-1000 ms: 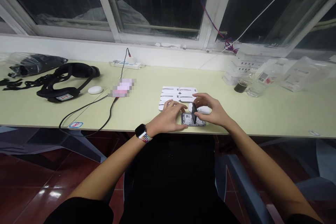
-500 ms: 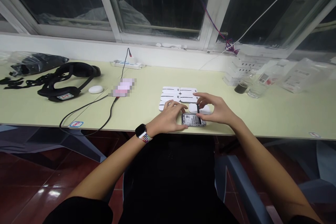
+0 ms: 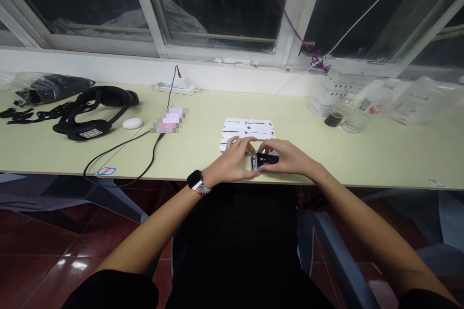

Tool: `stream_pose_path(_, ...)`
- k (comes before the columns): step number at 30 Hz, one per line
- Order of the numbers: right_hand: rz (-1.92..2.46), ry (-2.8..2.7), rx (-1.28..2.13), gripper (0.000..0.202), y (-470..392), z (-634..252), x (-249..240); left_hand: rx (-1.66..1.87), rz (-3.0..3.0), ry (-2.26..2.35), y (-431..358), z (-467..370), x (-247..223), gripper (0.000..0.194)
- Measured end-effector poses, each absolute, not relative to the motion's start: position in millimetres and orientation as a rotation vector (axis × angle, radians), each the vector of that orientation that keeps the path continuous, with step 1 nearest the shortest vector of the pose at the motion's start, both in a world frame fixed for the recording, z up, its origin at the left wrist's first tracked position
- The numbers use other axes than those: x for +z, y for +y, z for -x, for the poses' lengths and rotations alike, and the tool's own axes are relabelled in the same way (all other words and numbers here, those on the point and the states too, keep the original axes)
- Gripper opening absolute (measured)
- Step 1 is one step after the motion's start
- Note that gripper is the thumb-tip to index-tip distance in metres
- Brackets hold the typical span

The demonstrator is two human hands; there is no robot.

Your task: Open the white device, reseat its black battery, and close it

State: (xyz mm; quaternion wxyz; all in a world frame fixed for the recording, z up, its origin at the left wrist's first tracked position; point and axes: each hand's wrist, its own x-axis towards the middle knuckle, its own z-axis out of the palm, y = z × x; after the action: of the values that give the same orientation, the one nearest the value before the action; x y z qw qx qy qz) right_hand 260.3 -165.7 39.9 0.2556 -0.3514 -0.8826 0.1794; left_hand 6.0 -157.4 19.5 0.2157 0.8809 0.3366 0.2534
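My left hand [image 3: 232,161], with a watch on its wrist, grips the left end of a small rounded device [image 3: 254,162] near the table's front edge. Thumb and fingertips sit on opposite long sides of it. My right hand [image 3: 290,157] pinches a flat black battery [image 3: 267,158] with pale print, which lies over the device's labelled inside. Whether the battery is fully seated I cannot tell. Behind the hands, several white rounded covers [image 3: 261,124] with black lines lie in two columns. Another white cover behind my right hand is mostly hidden.
On the table [image 3: 203,154] to the left are a black headset [image 3: 83,130], a white oval case [image 3: 132,123], a blurred pink item [image 3: 170,120] with a cable, and a power strip [image 3: 177,88]. White boxes [image 3: 321,99] and a clear bottle [image 3: 357,118] stand right.
My right hand has moved left and down, and the black battery, held on edge before, now lies flat over the device's label. My left hand has stayed nearly still on the device.
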Motion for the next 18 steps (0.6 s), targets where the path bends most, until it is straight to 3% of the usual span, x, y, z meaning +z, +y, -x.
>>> stream_pose_path(8,0.778,-2.28,0.471,0.008,-169.5,-270.6,6.9,0.714,-2.464,0.917,-156.6,-7.2,19.6,0.087)
stream_pose_path(10,0.782,-2.296,0.424,0.012,-172.6,-276.7,0.9,0.717,-2.464,0.918,-156.1,-7.3,18.9,0.087)
stream_pose_path(14,0.824,-2.355,0.18,0.028,-183.3,-289.3,-2.3,0.713,-2.454,0.947,-155.6,-6.8,17.5,0.089)
stream_pose_path(18,0.818,-2.235,-0.114,0.014,-195.2,-298.0,-1.8,0.694,-2.476,0.942,-156.6,-5.5,19.7,0.084)
